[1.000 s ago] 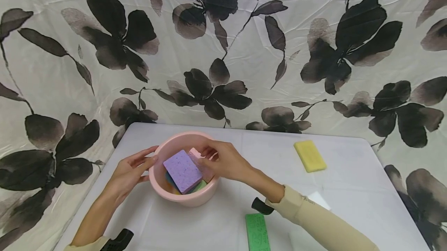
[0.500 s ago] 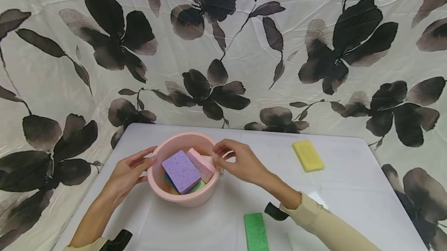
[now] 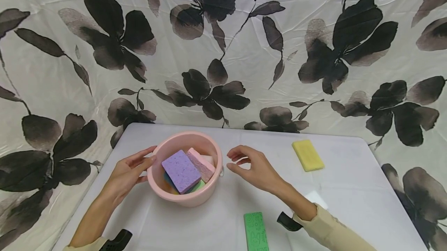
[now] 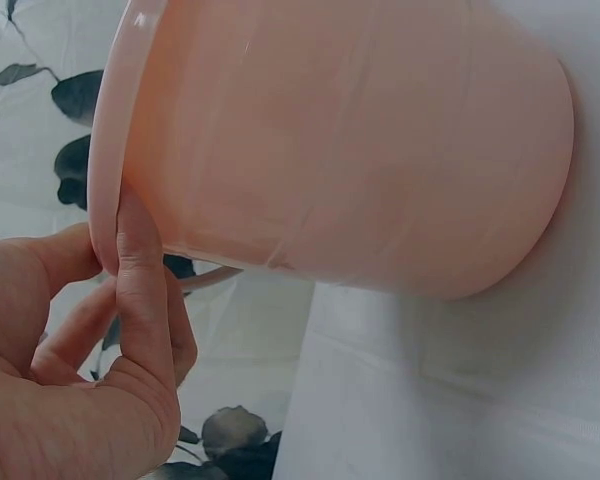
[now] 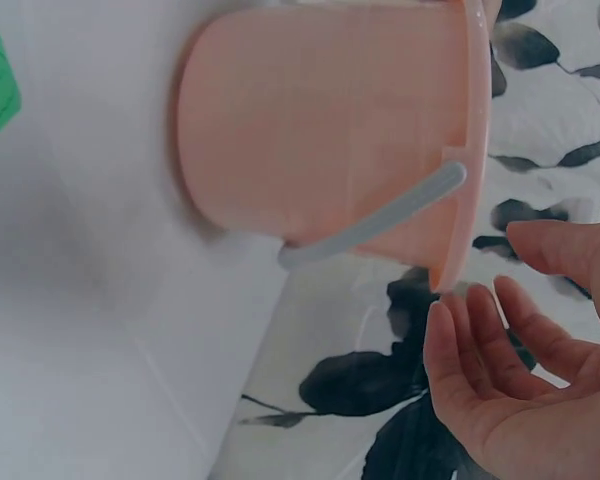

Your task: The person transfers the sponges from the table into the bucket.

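Note:
A pink bucket (image 3: 183, 200) stands on the table's left half, with a purple sponge (image 3: 181, 171) on top inside it. Beside that leans a pink sponge (image 3: 201, 165), and bits of other coloured pieces show beneath. At the bucket's left side my left hand (image 3: 127, 173) pinches the rim between thumb and fingers, as the left wrist view shows. My right hand (image 3: 256, 167) hovers to the right of the bucket, apart from it, fingers loosely bent and holding nothing. In the right wrist view the bucket's grey handle (image 5: 380, 220) hangs down its side.
A yellow sponge (image 3: 308, 155) lies at the back right of the white table (image 3: 356, 189). Nearer the front lies a green sponge (image 3: 256, 231) with an embossed pattern. A small white piece (image 3: 316, 198) is partly behind the right forearm. A flowered cloth (image 3: 276, 61) hangs behind.
My right hand has let go of the pink sponge in the bucket and moved right, out past the rim. My left hand stays at the rim.

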Available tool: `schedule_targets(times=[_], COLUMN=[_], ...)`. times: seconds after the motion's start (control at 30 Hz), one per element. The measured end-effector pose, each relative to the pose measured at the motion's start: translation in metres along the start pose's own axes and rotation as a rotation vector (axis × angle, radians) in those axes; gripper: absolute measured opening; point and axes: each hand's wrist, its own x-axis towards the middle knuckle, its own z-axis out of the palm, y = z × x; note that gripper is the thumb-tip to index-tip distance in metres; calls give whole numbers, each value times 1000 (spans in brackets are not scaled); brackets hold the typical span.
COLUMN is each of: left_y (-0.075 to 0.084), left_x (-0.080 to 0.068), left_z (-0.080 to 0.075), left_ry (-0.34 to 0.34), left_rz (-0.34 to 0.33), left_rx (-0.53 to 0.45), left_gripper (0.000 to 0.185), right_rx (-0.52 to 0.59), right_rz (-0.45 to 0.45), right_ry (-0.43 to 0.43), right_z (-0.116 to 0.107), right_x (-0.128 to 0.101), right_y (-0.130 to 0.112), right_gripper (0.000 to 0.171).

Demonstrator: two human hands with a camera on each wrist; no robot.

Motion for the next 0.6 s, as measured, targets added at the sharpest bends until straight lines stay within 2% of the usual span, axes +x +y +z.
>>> schedule_targets(times=[0.6], left_y=[-1], left_x=[0], left_z=[0], left_ry=[-2], left_rz=[-11], left_rx=[-7], left_gripper=[74], right_rx=[4], right_rz=[27], right_ry=[50], right_z=[-5], right_x=[-38], right_y=[27], right_gripper=[30])
